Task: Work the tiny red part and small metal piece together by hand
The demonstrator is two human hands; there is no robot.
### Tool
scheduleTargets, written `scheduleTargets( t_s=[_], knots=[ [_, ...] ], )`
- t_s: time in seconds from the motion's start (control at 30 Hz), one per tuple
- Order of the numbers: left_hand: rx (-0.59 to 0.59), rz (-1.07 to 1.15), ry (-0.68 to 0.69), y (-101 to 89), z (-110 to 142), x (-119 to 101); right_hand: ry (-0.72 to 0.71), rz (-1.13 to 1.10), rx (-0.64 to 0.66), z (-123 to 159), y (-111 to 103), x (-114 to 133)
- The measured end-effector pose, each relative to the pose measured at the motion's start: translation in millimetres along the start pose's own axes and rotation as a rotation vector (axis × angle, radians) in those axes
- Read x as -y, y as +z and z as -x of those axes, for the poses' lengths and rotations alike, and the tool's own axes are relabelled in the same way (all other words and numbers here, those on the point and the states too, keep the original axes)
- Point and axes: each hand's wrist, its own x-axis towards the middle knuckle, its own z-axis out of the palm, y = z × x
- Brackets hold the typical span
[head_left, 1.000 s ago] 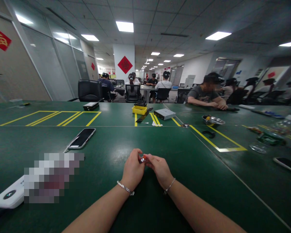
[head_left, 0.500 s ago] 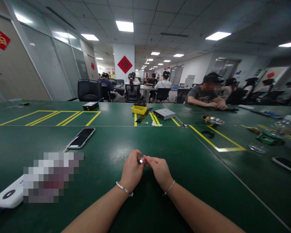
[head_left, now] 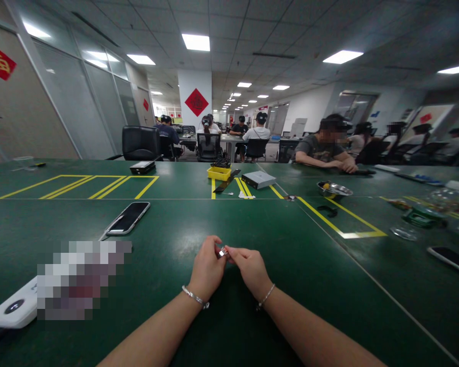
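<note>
Inspection at the bench: a small shiny part (head_left: 224,252), too small to identify, is held just above the green work bench (head_left: 168,265) between the fingertips of both hands. The left hand (head_left: 207,268) and right hand (head_left: 251,267) curl inward and meet at it, their fingers narrowly closed in a pinch from either side. The exact finger contact is partly hidden. The forearms lie low and converge on the part, an arrangement that steadies the grip and keeps the piece in front of the head camera. A metal bangle (head_left: 195,297) sits on the left wrist and a thin chain bracelet (head_left: 265,297) on the right. Left of the part lies a smartphone (head_left: 128,217), with a white device (head_left: 11,308) further left, partly obscured. Well beyond the part stand a yellow tray (head_left: 219,173) and a steel bowl (head_left: 334,189), and a co-worker in a grey T-shirt (head_left: 317,150) sits farther off with both hands on the bench. Compared with the frame taken one second earlier, the red-orange patch then visible on the part no longer shows; a bright metallic face is now presented. The hands remain in nearly the same position.
</note>
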Motion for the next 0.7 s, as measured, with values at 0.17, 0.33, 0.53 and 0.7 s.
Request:
scheduleTargets(
  t_s=[0.17,0.33,0.53,0.7],
  knots=[
    [0.023,-0.047,0.080,2.4,-1,1,-0.056,0.010,-0.032,1,3,5],
    [0.085,-0.071,0.223,1.6,-1,2,-0.066,0.093,-0.111,-17,-20,7],
    [0.167,-0.172,0.200,-0.2,-4,9,0.101,0.783,-0.460,-42,-145,15],
    [0.256,-0.197,0.213,2.7,-3,14,0.421,1.079,-0.544,-18,-261,-2]
  ],
)
